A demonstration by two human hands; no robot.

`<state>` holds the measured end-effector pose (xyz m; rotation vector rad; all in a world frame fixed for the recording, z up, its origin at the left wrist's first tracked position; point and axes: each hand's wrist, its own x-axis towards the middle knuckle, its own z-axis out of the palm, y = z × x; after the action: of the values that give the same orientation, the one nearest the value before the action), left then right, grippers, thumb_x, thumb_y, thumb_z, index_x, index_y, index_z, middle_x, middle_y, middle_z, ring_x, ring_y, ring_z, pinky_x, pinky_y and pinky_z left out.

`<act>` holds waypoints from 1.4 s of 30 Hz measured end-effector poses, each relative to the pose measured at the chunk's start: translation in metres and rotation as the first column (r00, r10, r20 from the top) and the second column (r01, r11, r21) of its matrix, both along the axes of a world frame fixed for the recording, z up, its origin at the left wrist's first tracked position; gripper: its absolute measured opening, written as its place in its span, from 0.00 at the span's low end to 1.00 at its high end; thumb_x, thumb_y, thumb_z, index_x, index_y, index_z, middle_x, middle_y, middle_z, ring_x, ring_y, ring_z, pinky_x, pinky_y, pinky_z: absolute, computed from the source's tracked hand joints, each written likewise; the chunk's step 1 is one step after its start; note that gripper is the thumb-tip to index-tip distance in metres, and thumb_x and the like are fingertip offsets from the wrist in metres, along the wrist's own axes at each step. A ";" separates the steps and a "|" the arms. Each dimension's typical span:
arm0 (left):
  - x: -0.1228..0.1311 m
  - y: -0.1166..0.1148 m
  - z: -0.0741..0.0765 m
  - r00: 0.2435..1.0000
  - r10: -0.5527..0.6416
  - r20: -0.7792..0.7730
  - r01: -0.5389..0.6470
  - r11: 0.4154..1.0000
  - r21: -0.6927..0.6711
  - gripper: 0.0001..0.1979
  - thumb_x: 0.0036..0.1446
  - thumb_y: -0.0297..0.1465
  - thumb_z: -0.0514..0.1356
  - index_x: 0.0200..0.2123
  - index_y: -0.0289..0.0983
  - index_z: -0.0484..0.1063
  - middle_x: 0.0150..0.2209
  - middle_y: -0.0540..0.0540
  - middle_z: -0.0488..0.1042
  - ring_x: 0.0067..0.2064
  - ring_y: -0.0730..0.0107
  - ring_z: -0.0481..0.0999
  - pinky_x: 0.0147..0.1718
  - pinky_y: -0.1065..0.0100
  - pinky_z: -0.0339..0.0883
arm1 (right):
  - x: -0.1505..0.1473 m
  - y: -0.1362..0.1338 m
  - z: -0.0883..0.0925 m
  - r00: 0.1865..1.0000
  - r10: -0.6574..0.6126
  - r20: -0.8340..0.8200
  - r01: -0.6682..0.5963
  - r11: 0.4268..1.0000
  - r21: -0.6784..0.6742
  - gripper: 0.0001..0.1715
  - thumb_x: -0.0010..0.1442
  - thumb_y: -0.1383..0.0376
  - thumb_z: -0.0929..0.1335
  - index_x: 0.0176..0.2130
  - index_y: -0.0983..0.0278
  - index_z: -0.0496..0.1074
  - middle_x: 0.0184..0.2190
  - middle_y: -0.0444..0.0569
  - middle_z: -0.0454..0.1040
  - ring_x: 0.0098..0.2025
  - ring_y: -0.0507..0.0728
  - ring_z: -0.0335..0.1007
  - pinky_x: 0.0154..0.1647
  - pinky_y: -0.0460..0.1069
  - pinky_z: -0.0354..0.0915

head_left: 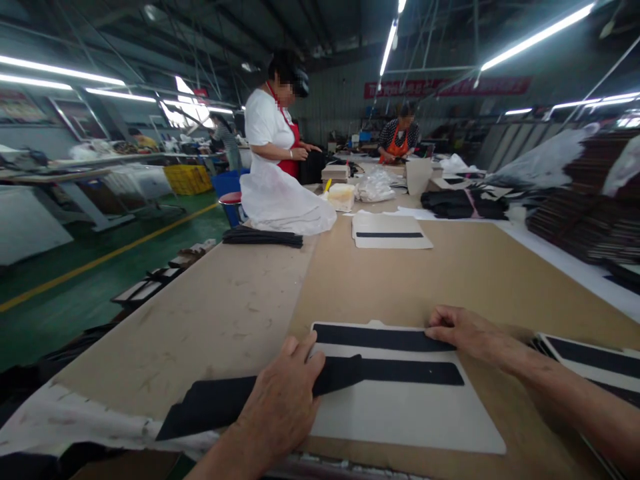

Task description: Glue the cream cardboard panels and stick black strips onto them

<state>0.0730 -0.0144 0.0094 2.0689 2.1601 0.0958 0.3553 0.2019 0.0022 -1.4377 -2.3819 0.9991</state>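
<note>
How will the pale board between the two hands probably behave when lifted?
The pale board is probably fairly stiff, since it lies flat with mostly straight edges. It looks thin, so it may be light for its size. Its broad, flat shape makes rolling unlikely.

Our left forearm (235, 453) slants up to our left hand (287, 392), back uppermost, thumb and fingers pointing forward, while our right forearm (555, 383) crosses inward, our right hand (457, 330) farther ahead with fingers curled toward the thumb.
</note>
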 end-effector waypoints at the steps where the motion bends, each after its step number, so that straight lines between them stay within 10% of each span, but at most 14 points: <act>1: 0.000 0.000 0.000 1.000 0.001 -0.006 -0.001 1.000 -0.003 0.23 0.51 0.25 0.56 0.52 0.35 0.71 0.68 0.39 0.58 0.62 0.49 0.61 0.60 0.49 0.59 | -0.001 -0.002 -0.001 1.000 -0.009 0.013 0.008 0.999 0.039 0.08 0.52 0.60 0.69 0.26 0.61 0.68 0.22 0.42 0.69 0.26 0.53 0.61 0.28 0.48 0.56; 33: -0.005 0.003 -0.011 0.999 0.013 -0.048 -0.013 1.000 0.002 0.26 0.49 0.24 0.55 0.54 0.38 0.71 0.68 0.42 0.59 0.63 0.51 0.61 0.61 0.50 0.61 | 0.002 -0.001 -0.021 0.992 -0.093 0.086 0.075 0.978 0.195 0.10 0.56 0.58 0.67 0.28 0.61 0.66 0.26 0.43 0.71 0.29 0.54 0.65 0.31 0.49 0.56; 42: 0.009 0.013 0.012 0.996 0.000 -0.093 -0.002 1.000 -0.020 0.29 0.58 0.30 0.55 0.64 0.36 0.62 0.62 0.37 0.66 0.61 0.50 0.65 0.59 0.52 0.63 | -0.010 -0.020 -0.007 0.944 0.015 0.331 -0.116 0.952 0.285 0.14 0.66 0.64 0.61 0.31 0.63 0.72 0.31 0.51 0.77 0.33 0.58 0.72 0.33 0.51 0.57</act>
<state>0.0818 -0.0009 0.0217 2.1016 2.2053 -0.0230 0.3457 0.1824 -0.0048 -1.5073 -2.6800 0.4010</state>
